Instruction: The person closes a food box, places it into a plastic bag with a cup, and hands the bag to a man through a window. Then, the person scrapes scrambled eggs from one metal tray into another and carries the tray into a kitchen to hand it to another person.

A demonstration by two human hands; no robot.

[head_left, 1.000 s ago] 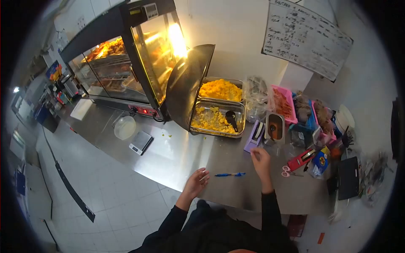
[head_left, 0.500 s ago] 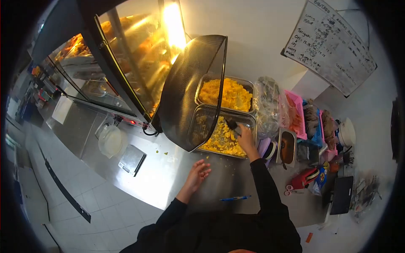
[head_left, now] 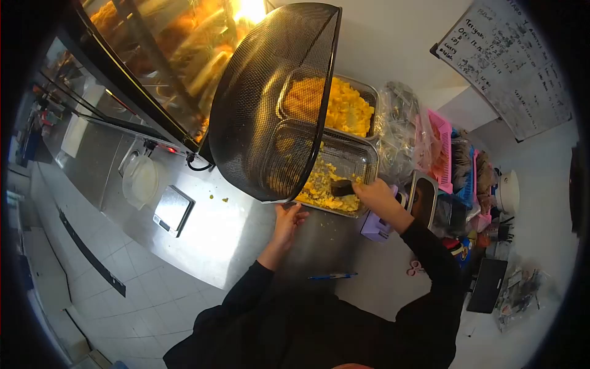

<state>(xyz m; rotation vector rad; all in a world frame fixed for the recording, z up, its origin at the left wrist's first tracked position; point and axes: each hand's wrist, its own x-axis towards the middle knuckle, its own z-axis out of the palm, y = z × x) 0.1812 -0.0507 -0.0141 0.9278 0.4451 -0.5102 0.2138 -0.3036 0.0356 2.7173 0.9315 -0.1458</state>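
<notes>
My right hand (head_left: 376, 198) is closed around the handle of a dark scoop (head_left: 343, 187), whose head lies among yellow crumbled food (head_left: 319, 184) in the nearer metal tray (head_left: 367, 161). My left hand (head_left: 287, 226) is just below that tray's near left corner, fingers apart and holding nothing I can see. Over the left part of both trays hangs a black mesh cover (head_left: 258, 111). Behind, the farther metal tray (head_left: 372, 93) holds yellow chunks (head_left: 351, 109).
A lit glass food warmer (head_left: 166, 55) stands at upper left. Near it are a round plastic container (head_left: 140, 181) and a small scale (head_left: 174, 210). A blue pen (head_left: 332, 276) lies nearest me. Pink baskets (head_left: 444, 154) and a sauce tray (head_left: 424, 198) stand right.
The scoop in my right hand has moved towards the tray's near right side. My left hand has come up closer to the tray. The whole view has shifted.
</notes>
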